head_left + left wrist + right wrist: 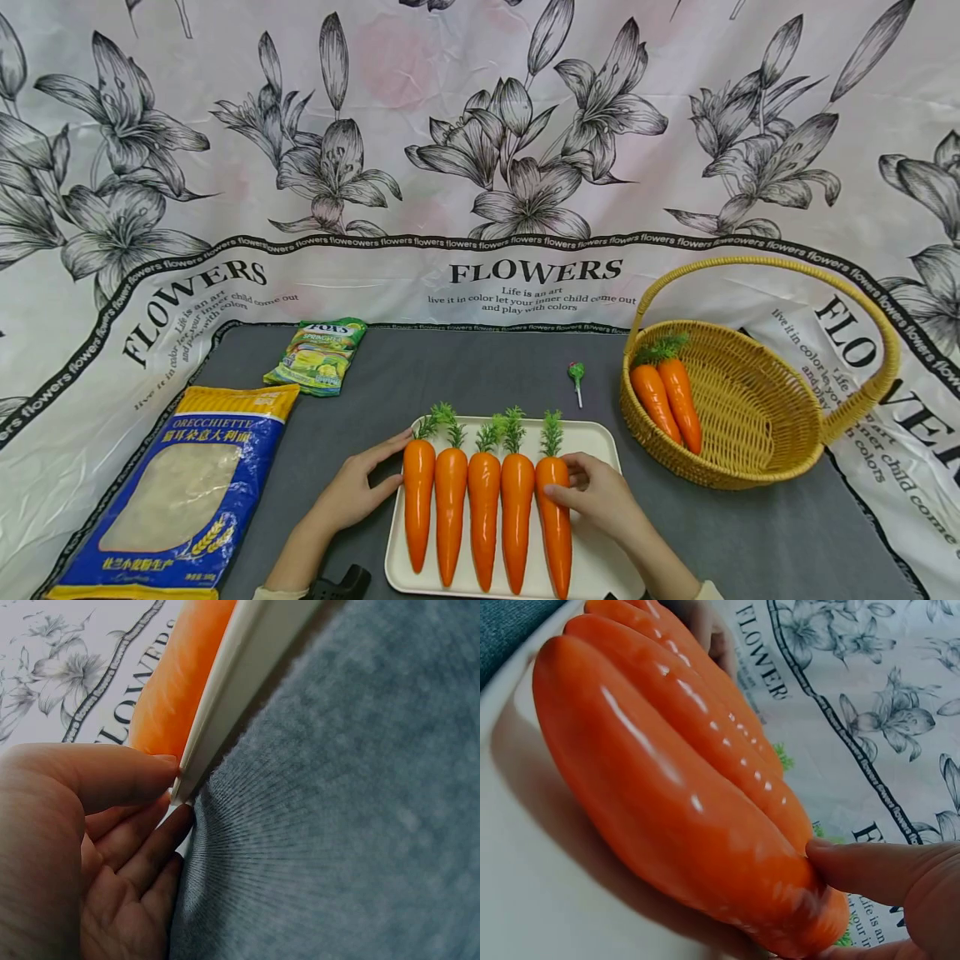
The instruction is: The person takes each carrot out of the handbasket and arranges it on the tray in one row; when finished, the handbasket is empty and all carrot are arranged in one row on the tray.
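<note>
Several orange toy carrots with green tops lie side by side on a cream tray (596,550). My right hand (606,497) pinches the rightmost carrot (553,517) near its top. In the right wrist view, the thumb sits on that carrot (667,795), while the other fingers are mostly hidden beside it. At the tray's left side, my left hand (360,482) touches the rim beside the leftmost carrot (418,500), thumb and index finger spread. The left wrist view has the thumb at the tray's edge (232,682) and loosely straight fingers below it.
A yellow wicker basket (757,400) with a tall handle stands at the right, holding two carrots (667,400). A lollipop (576,382) lies behind the tray. On the left are a green candy bag (318,357) and a blue-yellow pasta bag (176,492). Flowered cloth hangs behind.
</note>
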`<state>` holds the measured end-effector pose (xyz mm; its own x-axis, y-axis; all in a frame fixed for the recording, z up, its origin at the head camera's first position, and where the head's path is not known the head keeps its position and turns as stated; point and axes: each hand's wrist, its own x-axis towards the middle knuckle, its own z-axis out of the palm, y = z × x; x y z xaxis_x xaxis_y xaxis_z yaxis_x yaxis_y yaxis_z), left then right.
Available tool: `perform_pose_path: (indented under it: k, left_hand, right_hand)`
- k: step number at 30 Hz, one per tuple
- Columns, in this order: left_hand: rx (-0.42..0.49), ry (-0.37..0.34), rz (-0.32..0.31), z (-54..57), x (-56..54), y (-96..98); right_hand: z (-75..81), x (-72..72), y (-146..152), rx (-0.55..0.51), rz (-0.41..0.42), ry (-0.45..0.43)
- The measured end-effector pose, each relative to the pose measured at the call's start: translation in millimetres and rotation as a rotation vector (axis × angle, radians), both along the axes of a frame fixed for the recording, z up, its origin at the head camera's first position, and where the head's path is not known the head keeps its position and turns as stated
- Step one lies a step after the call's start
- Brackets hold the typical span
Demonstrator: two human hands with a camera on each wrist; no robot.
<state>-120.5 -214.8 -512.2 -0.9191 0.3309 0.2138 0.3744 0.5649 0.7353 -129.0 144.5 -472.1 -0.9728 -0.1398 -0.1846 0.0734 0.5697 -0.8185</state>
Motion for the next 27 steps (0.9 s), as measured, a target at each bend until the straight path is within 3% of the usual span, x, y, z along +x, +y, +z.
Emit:
perform_pose_path:
  k: [8, 17, 27]
  left_hand:
    - [0.001, -0.004, 0.000, -1.5, 0.0, 0.0]
    - [0.001, -0.006, 0.005, -1.7, -0.4, 0.6]
    - [0.002, 0.011, 0.007, -0.2, -0.1, 0.7]
  right_hand:
    - [6.6, -0.2, 5.5, 0.032, 0.055, 0.010]
    - [11.0, -2.8, 15.0, 0.058, 0.059, -0.006]
    - [24.9, -6.4, 28.1, 0.032, 0.094, 0.060]
